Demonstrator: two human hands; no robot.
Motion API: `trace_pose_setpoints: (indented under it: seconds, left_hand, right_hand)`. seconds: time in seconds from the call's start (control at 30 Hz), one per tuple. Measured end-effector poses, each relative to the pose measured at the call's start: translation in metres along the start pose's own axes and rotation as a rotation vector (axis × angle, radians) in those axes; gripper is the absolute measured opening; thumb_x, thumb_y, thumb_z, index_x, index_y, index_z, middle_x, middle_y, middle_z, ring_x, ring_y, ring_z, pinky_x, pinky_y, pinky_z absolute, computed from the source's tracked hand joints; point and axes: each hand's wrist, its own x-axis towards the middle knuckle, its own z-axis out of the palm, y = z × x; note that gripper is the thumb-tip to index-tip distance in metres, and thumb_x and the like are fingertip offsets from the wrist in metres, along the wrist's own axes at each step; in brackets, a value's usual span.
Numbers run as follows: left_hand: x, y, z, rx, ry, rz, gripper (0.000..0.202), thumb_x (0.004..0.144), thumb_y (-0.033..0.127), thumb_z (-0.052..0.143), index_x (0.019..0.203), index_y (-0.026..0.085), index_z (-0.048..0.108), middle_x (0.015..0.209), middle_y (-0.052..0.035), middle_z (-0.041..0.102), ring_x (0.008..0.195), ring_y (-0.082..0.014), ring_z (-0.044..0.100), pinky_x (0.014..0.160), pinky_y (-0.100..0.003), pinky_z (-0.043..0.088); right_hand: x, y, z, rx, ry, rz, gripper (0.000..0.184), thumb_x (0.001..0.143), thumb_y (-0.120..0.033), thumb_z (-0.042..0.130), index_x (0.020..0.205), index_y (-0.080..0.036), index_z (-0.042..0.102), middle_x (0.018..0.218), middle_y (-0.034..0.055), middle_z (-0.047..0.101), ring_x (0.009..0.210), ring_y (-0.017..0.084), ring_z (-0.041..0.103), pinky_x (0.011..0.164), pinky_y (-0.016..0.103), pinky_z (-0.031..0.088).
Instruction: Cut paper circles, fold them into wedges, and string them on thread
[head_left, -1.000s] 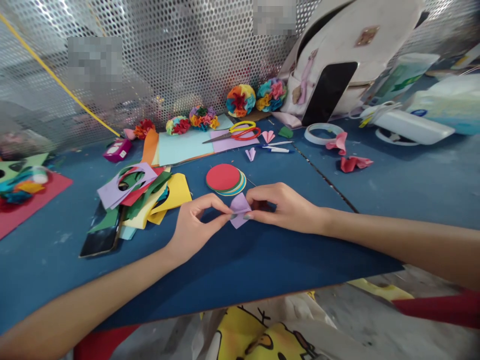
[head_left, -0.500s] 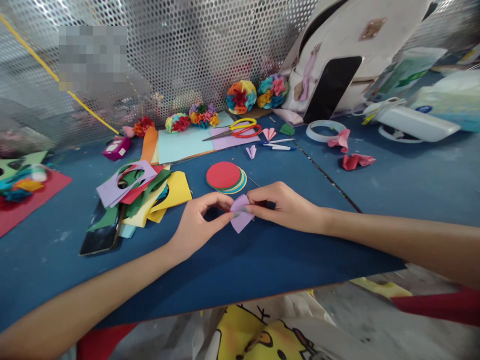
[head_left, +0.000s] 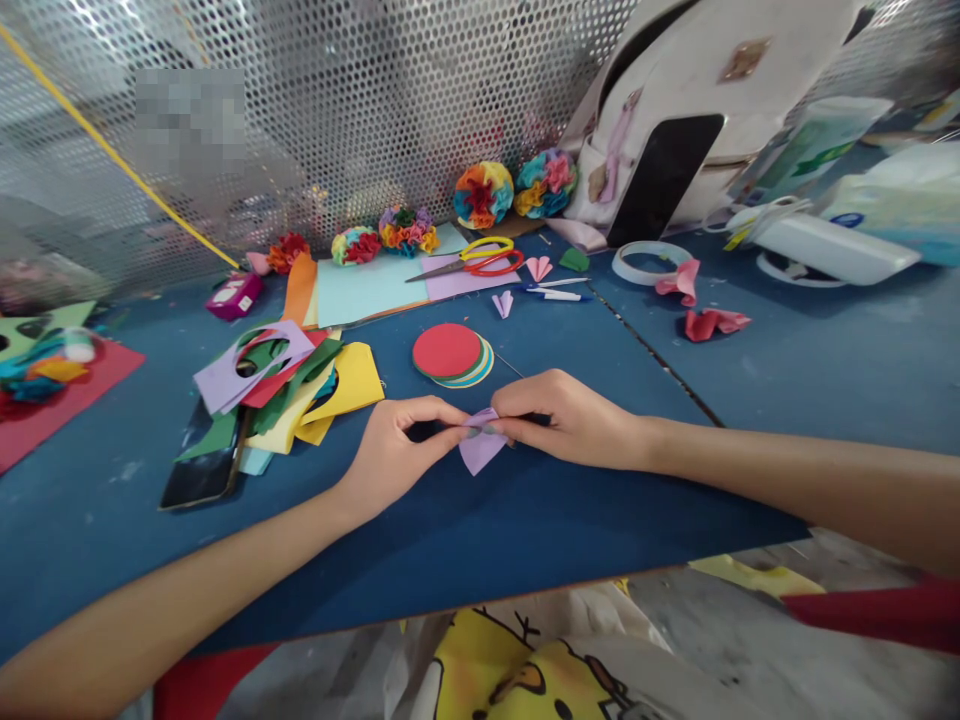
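Left hand (head_left: 405, 450) and right hand (head_left: 566, 420) pinch the lilac paper (head_left: 478, 452) closer, fold flatter than before

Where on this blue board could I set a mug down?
Bare blue board lies in front of the left hand and right hand pinching the lilac paper. More lies right of the seam, between the crumpled pink paper and right forearm. It's crowded left, around the coloured paper scraps, and behind, by the scissors.

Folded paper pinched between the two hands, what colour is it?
The folded craft paper piece is pale lilac, best seen in the head view.
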Motion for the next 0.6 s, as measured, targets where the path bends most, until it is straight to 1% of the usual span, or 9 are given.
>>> trace_pose_setpoints:
  seconds: [0.1, 0.2, 0.27, 0.33, 0.4, 0.5, 0.6]
  left_hand:
    - [-0.0004, 0.0019, -0.0001, -0.011, -0.047, -0.011, 0.012, 0.091, 0.027, 0.070, 0.094, 0.018, 0.079, 0.086, -0.0048, 0.080, 0.081, -0.0200, 0.073, 0.076, -0.029, 0.056]
    - [-0.0014, 0.0057, -0.0005, -0.039, -0.080, -0.003, 0.020, 0.100, 0.024, 0.056, 0.111, 0.019, 0.072, 0.087, -0.0047, 0.077, 0.078, -0.0179, 0.071, 0.073, -0.028, 0.054]
    - [-0.0016, 0.0073, -0.0002, -0.063, -0.101, 0.023, 0.025, 0.099, 0.020, 0.054, 0.122, 0.021, 0.064, 0.092, -0.0047, 0.076, 0.079, -0.0170, 0.070, 0.073, -0.027, 0.054]
    - [-0.0012, 0.0073, 0.0007, -0.072, -0.128, 0.055, 0.033, 0.094, 0.014, 0.059, 0.127, 0.023, 0.058, 0.098, -0.0045, 0.076, 0.082, -0.0166, 0.070, 0.076, -0.027, 0.054]
    - [-0.0007, 0.0062, 0.0016, -0.059, -0.140, 0.079, 0.038, 0.090, 0.011, 0.064, 0.126, 0.023, 0.057, 0.099, -0.0037, 0.076, 0.084, -0.0161, 0.070, 0.079, -0.027, 0.054]
    - [-0.0004, 0.0054, 0.0023, -0.042, -0.117, 0.091, 0.027, 0.090, 0.015, 0.069, 0.115, 0.022, 0.060, 0.095, -0.0031, 0.075, 0.084, -0.0156, 0.070, 0.081, -0.027, 0.054]
    - [-0.0007, 0.0067, 0.0022, -0.069, -0.091, 0.084, 0.019, 0.091, 0.023, 0.074, 0.103, 0.021, 0.060, 0.089, -0.0017, 0.073, 0.080, -0.0144, 0.069, 0.077, -0.026, 0.054]
  right_hand:
    - [-0.0001, -0.0002, 0.0002, -0.027, 0.010, 0.003, 0.039, 0.107, -0.028, 0.050, 0.070, -0.018, 0.054, 0.066, -0.0026, 0.057, 0.060, 0.009, 0.052, 0.061, 0.023, 0.036]
    - [0.0003, 0.0012, 0.0001, -0.034, 0.030, 0.022, 0.038, 0.106, -0.027, 0.051, 0.070, -0.018, 0.052, 0.066, -0.0029, 0.059, 0.058, 0.009, 0.051, 0.059, 0.022, 0.035]
    - [0.0007, 0.0025, -0.0004, -0.042, 0.049, 0.044, 0.037, 0.105, -0.026, 0.051, 0.070, -0.018, 0.053, 0.065, -0.0031, 0.059, 0.057, 0.009, 0.050, 0.059, 0.023, 0.034]
    - [0.0009, 0.0033, -0.0007, -0.043, 0.056, 0.068, 0.036, 0.105, -0.026, 0.051, 0.070, -0.018, 0.055, 0.064, -0.0033, 0.059, 0.056, 0.008, 0.050, 0.059, 0.023, 0.034]
    - [0.0007, 0.0034, -0.0006, -0.036, 0.052, 0.074, 0.036, 0.105, -0.026, 0.051, 0.070, -0.018, 0.056, 0.063, -0.0035, 0.059, 0.056, 0.009, 0.050, 0.059, 0.023, 0.034]
    - [-0.0002, 0.0024, 0.0009, -0.020, 0.014, 0.069, 0.034, 0.105, -0.027, 0.051, 0.073, -0.018, 0.059, 0.066, -0.0027, 0.062, 0.058, 0.009, 0.053, 0.060, 0.023, 0.036]
    - [-0.0013, 0.0008, 0.0023, -0.025, -0.030, 0.050, 0.033, 0.106, -0.026, 0.049, 0.076, -0.018, 0.060, 0.069, -0.0018, 0.064, 0.061, 0.010, 0.056, 0.062, 0.024, 0.037]
